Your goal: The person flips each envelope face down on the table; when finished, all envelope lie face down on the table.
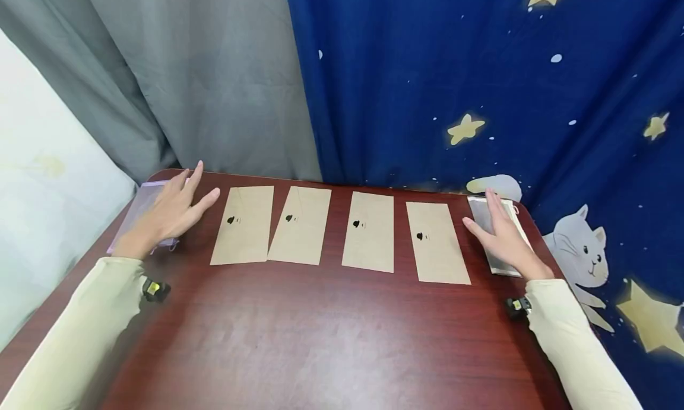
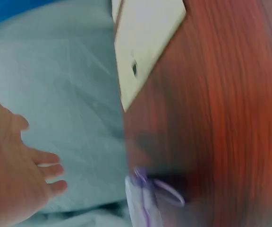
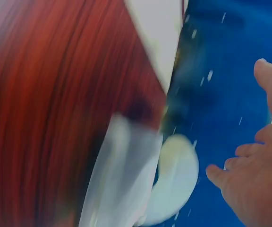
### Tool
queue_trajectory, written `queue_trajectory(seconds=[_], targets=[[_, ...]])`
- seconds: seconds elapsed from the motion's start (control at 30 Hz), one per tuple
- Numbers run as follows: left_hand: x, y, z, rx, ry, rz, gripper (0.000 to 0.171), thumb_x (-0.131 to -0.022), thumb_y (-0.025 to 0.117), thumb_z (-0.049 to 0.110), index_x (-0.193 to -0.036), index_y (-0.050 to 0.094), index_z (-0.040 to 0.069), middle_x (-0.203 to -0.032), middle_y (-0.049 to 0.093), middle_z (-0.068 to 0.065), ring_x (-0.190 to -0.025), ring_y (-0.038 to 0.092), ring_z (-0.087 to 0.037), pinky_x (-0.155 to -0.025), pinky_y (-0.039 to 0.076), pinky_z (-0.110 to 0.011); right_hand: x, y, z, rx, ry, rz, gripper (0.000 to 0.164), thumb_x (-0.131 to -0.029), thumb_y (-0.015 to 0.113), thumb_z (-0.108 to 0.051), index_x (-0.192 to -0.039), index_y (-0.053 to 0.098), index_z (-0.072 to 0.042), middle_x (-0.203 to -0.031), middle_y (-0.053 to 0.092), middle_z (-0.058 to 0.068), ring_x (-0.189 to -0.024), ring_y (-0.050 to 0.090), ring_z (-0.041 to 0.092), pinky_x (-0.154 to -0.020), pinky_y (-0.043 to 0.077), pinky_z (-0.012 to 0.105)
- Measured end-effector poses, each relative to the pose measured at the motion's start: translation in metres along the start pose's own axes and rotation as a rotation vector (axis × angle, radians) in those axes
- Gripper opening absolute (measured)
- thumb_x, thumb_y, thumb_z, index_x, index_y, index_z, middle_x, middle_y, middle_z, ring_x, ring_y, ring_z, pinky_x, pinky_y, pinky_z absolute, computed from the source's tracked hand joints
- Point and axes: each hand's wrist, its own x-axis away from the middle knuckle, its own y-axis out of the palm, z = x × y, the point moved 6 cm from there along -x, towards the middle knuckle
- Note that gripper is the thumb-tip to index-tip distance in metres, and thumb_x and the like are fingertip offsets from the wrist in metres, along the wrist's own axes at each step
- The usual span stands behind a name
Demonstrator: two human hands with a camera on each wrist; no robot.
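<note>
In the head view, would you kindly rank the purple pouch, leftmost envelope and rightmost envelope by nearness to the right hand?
1. Rightmost envelope, just left of the right hand.
2. Leftmost envelope, farther left.
3. Purple pouch, at the far left.

Table (image 1: 299,303): bright overhead-looking sheen, a pale diffuse glare low in the head view.
Wall (image 1: 43,131): nearly washed out to white.
Left sleeve (image 1: 80,333): soft dark shadow on the wood beside it.
Envelopes (image 1: 307,238): fairly crisp from the head, soft-edged from both wrists.
Purple pouch (image 2: 143,205): blurred at left wrist.
White pouch (image 3: 122,179): blurred at right wrist.
Blue curtain (image 3: 225,109): specks smeared into streaks there.
</note>
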Motion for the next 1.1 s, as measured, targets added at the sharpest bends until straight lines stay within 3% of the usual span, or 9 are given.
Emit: queue_trajectory(seconds=[0.1,0.27,0.4,0.53,0.67,0.77,0.9,0.97,1.1], targets=[[0.001,0.002,0.008,0.059,-0.028,-0.044,0.077,-0.104,0.023,0.064,-0.16,-0.012,0.025,-0.164,0.004,-0.035,-0.151,0.005,-0.056,-0.118,0.01,-0.073,-0.007,0.013,-0.022,-0.047,0.014,-0.024,0.093,-0.101,0.057,-0.045,-0.162,-0.002,-0.008,-0.17,0.0,0.019,-0.154,0.015,0.045,-0.125,0.015,0.063],[-0.001,0.004,0.018,0.129,-0.074,-0.109,0.077,-0.103,0.015,0.067,-0.16,-0.012,0.023,-0.166,-0.001,-0.03,-0.152,0.0,-0.055,-0.12,0.007,-0.073,-0.022,0.031,-0.056,-0.162,0.001,-0.054,0.089,-0.102,0.058,-0.044,-0.163,-0.001,-0.019,-0.171,0.002,0.013,-0.143,0.039,0.047,-0.121,0.031,0.057],[-0.004,0.002,0.021,0.234,-0.093,-0.116,0.078,-0.103,0.01,0.067,-0.161,-0.011,0.018,-0.169,-0.009,-0.013,-0.155,-0.007,-0.044,-0.125,0.002,-0.066,-0.04,0.045,-0.083,-0.235,-0.025,-0.075,0.083,-0.103,0.055,-0.044,-0.163,0.001,-0.026,-0.171,0.005,0.006,-0.146,0.04,0.041,-0.121,0.034,0.054],[-0.001,0.001,0.023,0.519,-0.149,-0.136,0.084,-0.102,0.008,0.068,-0.16,-0.013,0.012,-0.169,-0.001,-0.021,-0.156,0.004,-0.043,-0.127,0.009,-0.062,-0.057,0.063,-0.112,-0.411,-0.021,-0.101,0.079,-0.104,0.051,-0.046,-0.164,0.006,-0.02,-0.171,0.013,0.008,-0.153,0.031,0.03,-0.123,0.034,0.05],[0.004,0.003,0.027,0.822,-0.208,-0.155,0.091,-0.098,0.01,0.075,-0.16,-0.016,0.013,-0.164,0.011,-0.034,-0.151,0.019,-0.048,-0.124,0.022,-0.062,-0.067,0.088,-0.139,-0.686,0.037,-0.174,0.076,-0.107,0.048,-0.041,-0.163,0.007,-0.011,-0.169,0.018,0.014,-0.154,0.028,0.027,-0.124,0.032,0.047],[0.008,0.004,0.029,0.971,-0.231,-0.184,0.096,-0.093,0.012,0.081,-0.16,-0.017,0.02,-0.163,0.011,-0.034,-0.142,0.034,-0.037,-0.117,0.039,-0.047,-0.072,0.107,-0.155,-0.906,0.095,-0.241,0.074,-0.108,0.047,-0.038,-0.163,0.007,-0.008,-0.167,0.02,0.019,-0.151,0.033,0.035,-0.123,0.034,0.046],[0.012,0.006,0.027,1.154,-0.293,-0.234,0.101,-0.088,0.016,0.088,-0.16,-0.015,0.024,-0.164,0.007,-0.032,-0.114,0.055,-0.014,-0.094,0.052,-0.027,-0.076,0.132,-0.177,-1.149,0.175,-0.367,0.076,-0.108,0.043,-0.043,-0.162,0.008,-0.003,-0.164,0.023,0.027,-0.149,0.034,0.04,-0.122,0.036,0.047],[0.014,0.007,0.026,1.226,-0.33,-0.258,0.104,-0.086,0.016,0.09,-0.16,-0.016,0.025,-0.165,0.005,-0.031,-0.106,0.059,-0.009,-0.092,0.054,-0.027,-0.078,0.145,-0.187,-1.225,0.218,-0.424,0.079,-0.107,0.042,-0.047,-0.161,0.008,0.0,-0.161,0.026,0.031,-0.148,0.036,0.041,-0.121,0.037,0.047],[0.017,0.007,0.02,1.328,-0.427,-0.263,0.108,-0.081,0.016,0.095,-0.16,-0.017,0.028,-0.167,0.001,-0.028,-0.104,0.064,-0.014,-0.1,0.053,-0.033,-0.082,0.17,-0.209,-1.334,0.302,-0.523,0.082,-0.106,0.045,-0.048,-0.159,0.01,0.003,-0.158,0.029,0.034,-0.145,0.039,0.044,-0.121,0.038,0.047]])
